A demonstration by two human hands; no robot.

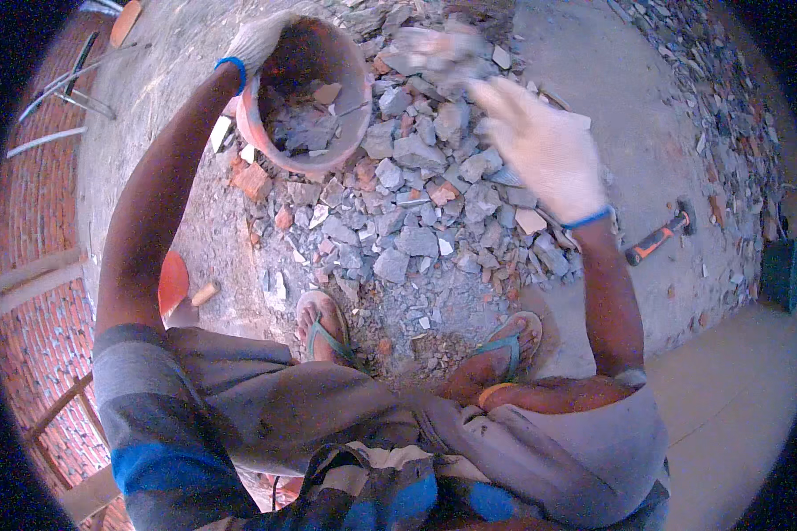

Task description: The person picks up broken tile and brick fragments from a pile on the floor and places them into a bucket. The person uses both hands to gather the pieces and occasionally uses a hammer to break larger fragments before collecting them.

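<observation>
My left hand (259, 44), in a white knit glove with a blue cuff, grips the upper left rim of a reddish bucket (360, 124). The bucket is tilted on the rubble, its mouth facing me. Inside lie grey debris and a pale broken piece (327, 94). My right hand (540, 146), gloved the same way, reaches over the rubble heap (416, 190) to the right of the bucket. Its fingers are smeared by motion. Just past the fingertips is a blurred grey chunk (438, 53); whether the hand holds it cannot be told.
An orange-and-black handled hammer (661, 239) lies on the floor at right. My sandalled feet stand at the heap's near edge. By my left leg are an orange-red round object (174, 281) and a wooden handle (205, 294). More rubble (726, 150) lines the right; a brick wall (40, 186) stands left.
</observation>
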